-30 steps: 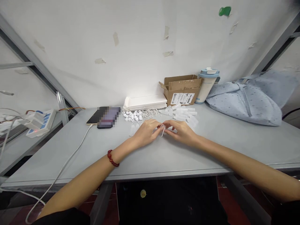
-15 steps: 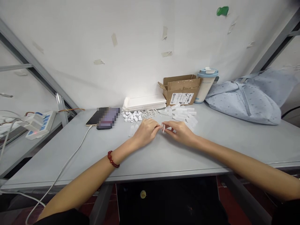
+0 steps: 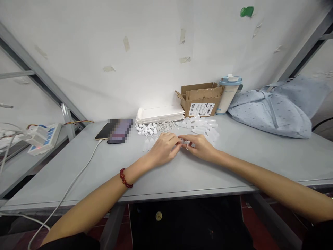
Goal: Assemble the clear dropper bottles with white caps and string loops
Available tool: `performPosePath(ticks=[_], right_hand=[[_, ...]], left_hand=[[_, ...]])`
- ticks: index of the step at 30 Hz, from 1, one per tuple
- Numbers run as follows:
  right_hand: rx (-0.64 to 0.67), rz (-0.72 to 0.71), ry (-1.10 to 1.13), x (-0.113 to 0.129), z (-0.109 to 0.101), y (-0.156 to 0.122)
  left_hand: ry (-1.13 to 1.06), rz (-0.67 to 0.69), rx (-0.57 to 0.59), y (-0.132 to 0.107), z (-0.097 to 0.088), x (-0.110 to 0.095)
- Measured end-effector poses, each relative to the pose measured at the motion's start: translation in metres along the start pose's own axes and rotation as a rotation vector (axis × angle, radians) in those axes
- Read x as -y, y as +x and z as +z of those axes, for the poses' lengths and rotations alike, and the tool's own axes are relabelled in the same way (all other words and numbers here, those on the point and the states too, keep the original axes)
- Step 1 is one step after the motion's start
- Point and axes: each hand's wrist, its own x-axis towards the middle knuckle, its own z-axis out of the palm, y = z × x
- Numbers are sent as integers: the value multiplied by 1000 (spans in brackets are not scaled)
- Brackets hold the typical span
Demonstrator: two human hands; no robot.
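Observation:
My left hand (image 3: pixel 164 148) and my right hand (image 3: pixel 199 146) meet over the middle of the table, fingertips almost touching. Both are closed in a pinch around a small white plastic piece. A thin white strap (image 3: pixel 187 146) hangs by my right fingertips; the fingers cover most of the rest. Just beyond my left hand are several small white caps (image 3: pixel 146 130) and a heap of thin white loops (image 3: pixel 166 125). Clear plastic sleeve-like pieces (image 3: pixel 146 143) lie beside my left hand, partly behind it. More translucent pieces (image 3: pixel 200 129) are piled beyond my right hand.
Against the wall stand a stack of white flat boxes or envelopes (image 3: pixel 161 114), an open cardboard box (image 3: pixel 201 99) and a tumbler (image 3: pixel 227 95). A blue fabric bag (image 3: pixel 270 113) lies at right. Two phones (image 3: pixel 114 131), one on a charging cable (image 3: pixel 83 172), lie at left.
The small white piece has shifted slightly right and turned, its strap now hanging closer to my right fingers. My left fingers have moved a little right; my right hand is nearly unchanged.

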Motion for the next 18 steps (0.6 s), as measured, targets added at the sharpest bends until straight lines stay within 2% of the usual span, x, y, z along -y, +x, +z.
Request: performPosePath(ticks=[8,12,18], right_hand=[[-45,64,184,10,-7,2],[-49,186,400,10,-8,3],[47,336,778,16,-13,6]], left_hand=[[-19,17,-17,-1,-2,-3],[-59,34,-16,-2,-3,-4],[-12,57,-1,-1,-3,-4]])
